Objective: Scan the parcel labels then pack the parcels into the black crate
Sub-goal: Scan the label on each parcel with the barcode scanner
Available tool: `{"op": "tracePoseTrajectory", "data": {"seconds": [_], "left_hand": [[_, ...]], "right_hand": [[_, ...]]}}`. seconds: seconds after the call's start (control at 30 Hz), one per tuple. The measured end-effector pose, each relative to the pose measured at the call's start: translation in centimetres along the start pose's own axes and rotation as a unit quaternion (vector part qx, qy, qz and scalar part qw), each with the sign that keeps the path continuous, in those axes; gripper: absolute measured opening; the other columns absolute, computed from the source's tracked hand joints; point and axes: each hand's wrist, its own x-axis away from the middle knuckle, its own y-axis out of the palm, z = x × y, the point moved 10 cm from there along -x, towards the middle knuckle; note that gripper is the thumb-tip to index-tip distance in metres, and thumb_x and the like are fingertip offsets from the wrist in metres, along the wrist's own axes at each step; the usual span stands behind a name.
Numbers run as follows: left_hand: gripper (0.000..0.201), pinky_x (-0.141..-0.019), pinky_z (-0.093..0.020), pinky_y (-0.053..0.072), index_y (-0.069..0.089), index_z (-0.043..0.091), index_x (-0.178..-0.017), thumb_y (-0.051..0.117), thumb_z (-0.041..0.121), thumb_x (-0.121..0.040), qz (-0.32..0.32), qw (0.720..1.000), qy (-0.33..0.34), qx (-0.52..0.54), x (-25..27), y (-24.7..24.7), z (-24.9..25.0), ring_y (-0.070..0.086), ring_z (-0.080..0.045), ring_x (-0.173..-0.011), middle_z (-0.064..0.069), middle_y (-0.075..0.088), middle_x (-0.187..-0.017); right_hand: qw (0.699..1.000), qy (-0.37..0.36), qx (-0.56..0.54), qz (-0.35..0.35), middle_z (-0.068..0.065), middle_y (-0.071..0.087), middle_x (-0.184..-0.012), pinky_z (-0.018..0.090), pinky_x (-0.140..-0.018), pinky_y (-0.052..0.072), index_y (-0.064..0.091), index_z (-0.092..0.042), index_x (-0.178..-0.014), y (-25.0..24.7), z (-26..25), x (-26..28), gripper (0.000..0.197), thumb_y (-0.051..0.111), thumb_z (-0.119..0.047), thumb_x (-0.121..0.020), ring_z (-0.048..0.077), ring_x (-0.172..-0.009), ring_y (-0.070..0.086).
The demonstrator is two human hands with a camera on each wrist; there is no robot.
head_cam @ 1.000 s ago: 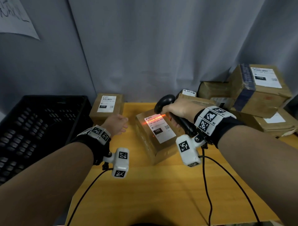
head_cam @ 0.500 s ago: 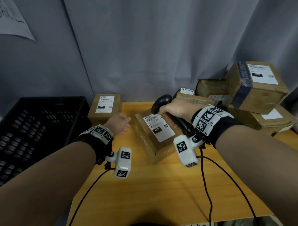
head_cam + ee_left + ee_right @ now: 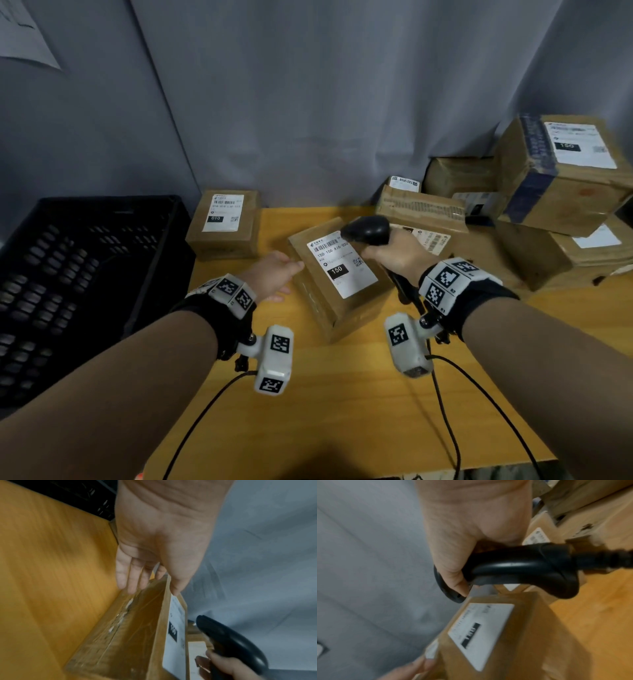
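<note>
Parcel (image 3: 337, 274) marked 150 lies label-up on the bench (image 3: 342, 411), right of the black crate (image 3: 85, 274). Left hand (image 3: 270, 279), fingers straight, touches the parcel's left edge. Right hand (image 3: 399, 255) grips a black barcode scanner (image 3: 366, 229) over the parcel's far corner.

Yellow wooden table (image 3: 342, 411); grey curtain (image 3: 308, 102) behind — paper sheet (image 3: 24, 37) upper left.

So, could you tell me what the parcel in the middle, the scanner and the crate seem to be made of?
Parcel: brown cardboard, matte, with glossy clear tape along its side seam and a white paper label. Scanner: smooth black plastic, judging by its sheen; the right hand grips it. Crate: black, probably moulded plastic, with rows of slots in its walls.
</note>
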Motion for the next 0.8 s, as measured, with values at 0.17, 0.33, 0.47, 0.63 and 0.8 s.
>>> {"op": "tracePoseTrajectory", "data": {"seconds": [0.17, 0.33, 0.47, 0.63, 0.8], "left_hand": [[0.092, -0.073, -0.042, 0.059, 0.0, 0.043, -0.15, 0.067, 0.04, -0.087, -0.106, 0.992, -0.057, 0.045, -0.1, 4.6, -2.7, 0.054, -0.038, -0.121, -0.011, 0.029, -0.156], [0.105, -0.096, -0.048, 0.049, 0.007, 0.04, -0.15, 0.08, 0.028, -0.076, -0.05, 0.994, 0.092, -0.009, -2.1, 3.0, -0.1, 0.044, -0.025, -0.13, 0.009, 0.032, -0.147], [0.103, -0.112, -0.047, 0.029, 0.004, 0.038, -0.152, 0.075, 0.04, -0.078, 0.064, 0.942, 0.144, -0.298, -3.4, -1.0, 2.6, 0.024, -0.034, -0.141, -0.008, 0.0, -0.158], [0.064, -0.101, -0.047, 0.038, 0.031, 0.03, -0.145, 0.058, 0.047, -0.089, 0.166, 0.833, 0.161, -0.503, -5.4, -4.8, 5.9, 0.033, -0.034, -0.132, -0.012, 0.029, -0.148], [0.06, -0.098, -0.049, 0.039, 0.037, 0.026, -0.14, 0.056, 0.051, -0.089, 0.195, 0.827, 0.122, -0.513, -7.9, -6.8, 7.3, 0.038, -0.034, -0.127, -0.012, 0.038, -0.139]], "right_hand": [[0.989, 0.09, -0.096, -0.068, 0.01, 0.069, -0.1, 0.05, -0.089, 0.054, 0.064, -0.023, -0.096, 3.6, 5.1, -0.1, 0.022, 0.076, -0.029, -0.08, 0.029, -0.094, 0.064], [0.984, 0.043, -0.149, -0.088, 0.008, 0.07, -0.098, 0.045, -0.086, 0.055, 0.065, -0.019, -0.105, 6.4, 3.0, -1.1, 0.025, 0.073, -0.019, -0.081, 0.03, -0.093, 0.067], [0.983, 0.012, -0.154, -0.095, -0.003, 0.063, -0.086, 0.027, -0.069, 0.044, 0.063, -0.022, -0.099, 9.4, 0.2, -2.7, 0.015, 0.068, -0.02, -0.085, 0.015, -0.082, 0.059], [0.979, -0.017, -0.181, -0.091, -0.005, 0.062, -0.084, 0.027, -0.076, 0.048, 0.057, -0.031, -0.083, 10.9, -2.7, -5.7, 0.02, 0.065, -0.014, -0.087, 0.015, -0.085, 0.06], [0.976, -0.017, -0.21, -0.055, -0.006, 0.06, -0.087, 0.029, -0.082, 0.048, 0.053, -0.03, -0.09, 9.2, -3.8, -8.1, 0.023, 0.067, -0.013, -0.086, 0.01, -0.085, 0.059]]}}
